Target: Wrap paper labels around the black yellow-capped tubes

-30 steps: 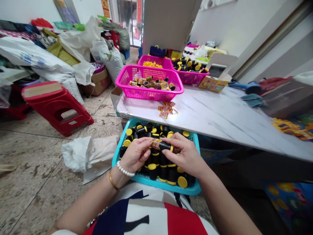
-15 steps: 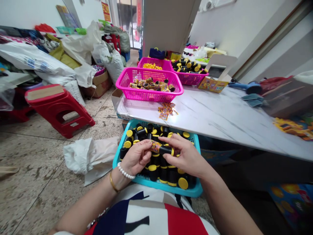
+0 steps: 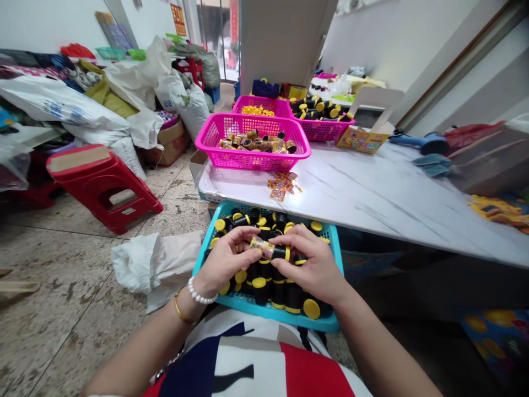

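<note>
Head view — hands (image 3: 309,259) hold a black tube (image 3: 280,252) — bright label (image 3: 263,247) unreadable.

Canisters (image 3: 260,295) in near basket (image 3: 281,318), just before desk (image 3: 372,187). On desk: loose labels (image 3: 278,194) in front of middle basket (image 3: 252,162), rear basket (image 3: 281,108) behind it, side basket (image 3: 324,131) behind-right, box (image 3: 359,141) right of that. Stool (image 3: 93,179) on floor, left of desk.

1. A bracelet (image 3: 200,298) of round white beads circles the left wrist (image 3: 188,301).
2. Just behind it sits a thin, plain, gold-coloured bangle (image 3: 178,310).
3. The clothing (image 3: 248,355) has blocks of white, navy, beige and bright red, with a dark curved shape printed on the white.
</note>
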The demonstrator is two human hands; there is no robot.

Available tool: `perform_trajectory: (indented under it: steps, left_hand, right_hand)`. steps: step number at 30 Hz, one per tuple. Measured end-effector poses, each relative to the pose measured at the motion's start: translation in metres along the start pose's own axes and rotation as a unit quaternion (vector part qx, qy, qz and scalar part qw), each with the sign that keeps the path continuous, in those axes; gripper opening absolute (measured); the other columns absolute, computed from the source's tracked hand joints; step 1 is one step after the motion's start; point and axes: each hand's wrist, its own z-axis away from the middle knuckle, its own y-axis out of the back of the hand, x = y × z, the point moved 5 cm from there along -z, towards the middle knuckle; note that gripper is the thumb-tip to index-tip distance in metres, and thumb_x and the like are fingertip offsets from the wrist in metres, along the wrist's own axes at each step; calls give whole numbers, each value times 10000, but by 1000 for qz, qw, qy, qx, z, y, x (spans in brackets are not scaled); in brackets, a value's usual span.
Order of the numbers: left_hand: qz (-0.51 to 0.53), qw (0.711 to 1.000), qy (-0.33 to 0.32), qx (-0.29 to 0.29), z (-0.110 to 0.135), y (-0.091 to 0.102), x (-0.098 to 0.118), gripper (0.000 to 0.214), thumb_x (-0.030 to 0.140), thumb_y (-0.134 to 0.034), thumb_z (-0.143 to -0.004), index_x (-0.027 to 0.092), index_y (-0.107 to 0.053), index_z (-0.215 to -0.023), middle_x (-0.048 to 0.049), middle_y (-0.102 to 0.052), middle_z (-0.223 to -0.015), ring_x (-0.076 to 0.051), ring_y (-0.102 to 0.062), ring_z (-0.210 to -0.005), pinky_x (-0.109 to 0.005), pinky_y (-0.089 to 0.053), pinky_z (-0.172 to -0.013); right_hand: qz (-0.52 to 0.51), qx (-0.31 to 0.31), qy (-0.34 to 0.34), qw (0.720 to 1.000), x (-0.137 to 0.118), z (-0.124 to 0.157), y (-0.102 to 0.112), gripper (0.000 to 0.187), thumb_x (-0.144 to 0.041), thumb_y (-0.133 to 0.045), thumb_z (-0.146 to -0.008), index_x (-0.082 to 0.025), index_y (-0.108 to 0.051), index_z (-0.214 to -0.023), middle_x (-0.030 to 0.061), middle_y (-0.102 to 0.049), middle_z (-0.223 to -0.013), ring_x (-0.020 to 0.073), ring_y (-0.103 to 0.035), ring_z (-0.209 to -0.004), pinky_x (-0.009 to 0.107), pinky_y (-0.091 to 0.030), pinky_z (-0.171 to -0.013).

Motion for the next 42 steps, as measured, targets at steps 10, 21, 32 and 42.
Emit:
perform_trajectory:
  steps: [10,21,32,42]
  left_hand:
    - [-40,999,7,-37,-9,-11,3,304,295,-797,-672,129,-698,-908,-30,-661,-726,-94,-548,-564,-195,-435,-508]
    - [-58,994,16,-88,-11,-25,-11,407,333,-733,-749,143,-673,-1103,-72,-695,-832,-136,-597,-632,-238,-483,-571]
    - [-103,987,-66,-104,-12,-26,11,345,258,-712,-765,202,-662,-1102,-59,-679,-931,-158,-637,-732,-243,-498,-644]
    - [56,983,80,-156,-17,-27,-15,304,407,-671,-812,137,-627,-944,-6,-601,-650,-78,-547,-488,-177,-442,-454]
  right_hand:
    - [-113,64,-62,990,12,17,9,287,-212,-697,-806,-255,-681,-1089,59,-635,-1044,177,-672,-828,343,-616,-764]
    - [-50,71,-20,996,14,20,8,202,-194,-703,-792,-255,-715,-985,59,-664,-1009,184,-669,-857,314,-612,-711]
    - [-285,99,-174,937,46,25,-8,268,-329,-789,-711,-206,-674,-920,28,-683,-816,170,-677,-712,311,-604,-676]
    - [-258,14,-52,965,35,21,0,260,-189,-749,-759,-262,-747,-1009,30,-689,-850,147,-664,-674,281,-581,-591]
